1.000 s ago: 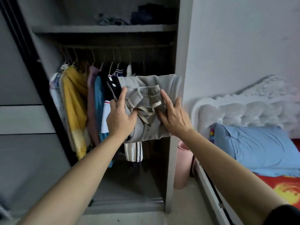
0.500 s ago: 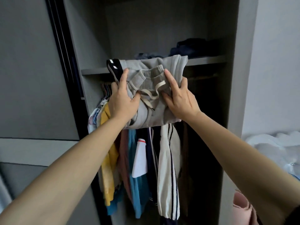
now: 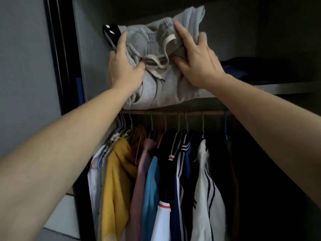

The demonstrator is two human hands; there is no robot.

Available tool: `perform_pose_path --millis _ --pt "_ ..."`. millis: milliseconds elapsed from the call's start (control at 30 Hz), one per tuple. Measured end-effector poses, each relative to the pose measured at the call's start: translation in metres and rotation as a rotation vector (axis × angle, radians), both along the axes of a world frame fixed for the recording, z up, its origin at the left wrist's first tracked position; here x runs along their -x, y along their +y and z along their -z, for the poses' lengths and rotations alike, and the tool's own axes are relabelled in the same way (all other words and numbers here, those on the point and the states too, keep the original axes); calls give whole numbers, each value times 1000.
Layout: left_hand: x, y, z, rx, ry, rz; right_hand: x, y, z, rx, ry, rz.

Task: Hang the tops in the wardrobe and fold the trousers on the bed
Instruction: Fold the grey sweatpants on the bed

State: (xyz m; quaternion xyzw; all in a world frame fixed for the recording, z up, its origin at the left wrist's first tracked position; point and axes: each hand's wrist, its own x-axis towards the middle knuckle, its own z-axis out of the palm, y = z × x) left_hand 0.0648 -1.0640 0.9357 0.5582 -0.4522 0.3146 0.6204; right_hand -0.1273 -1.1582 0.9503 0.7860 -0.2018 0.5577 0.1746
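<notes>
Wardrobe shelf (image 3: 286,88) ahead: raised left hand (image 3: 125,66) and right hand (image 3: 199,61), each grip pinching folded grey trousers (image 3: 166,87).

Grey wall (image 3: 22,66) at left, black door frame (image 3: 57,49) edging the wardrobe (image 3: 92,49) — dim light inside.

dim, soft light from left; wardrobe interior (image 3: 278,171) in deep shadow; wide-angle edge stretch.

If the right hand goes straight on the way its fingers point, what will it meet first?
Beyond the grey trousers it grips, the right hand likely meets the wardrobe's dark back wall; the dark pile lies to its right. Depth is unclear.
</notes>
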Motion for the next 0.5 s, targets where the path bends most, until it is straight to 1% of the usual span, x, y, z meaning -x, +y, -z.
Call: perform_pose_path --millis 100,300,500 --pt "-38 -23 -22 5 -35 -20 -33 -20 -22 23 -2 6" --pt "-115 -84 -77 -28 -124 -38 -108 -73 -66 -4 -37 71" --pt "-191 -149 -127 -142 -167 -15 -185 -132 -108 -164 -3 93"
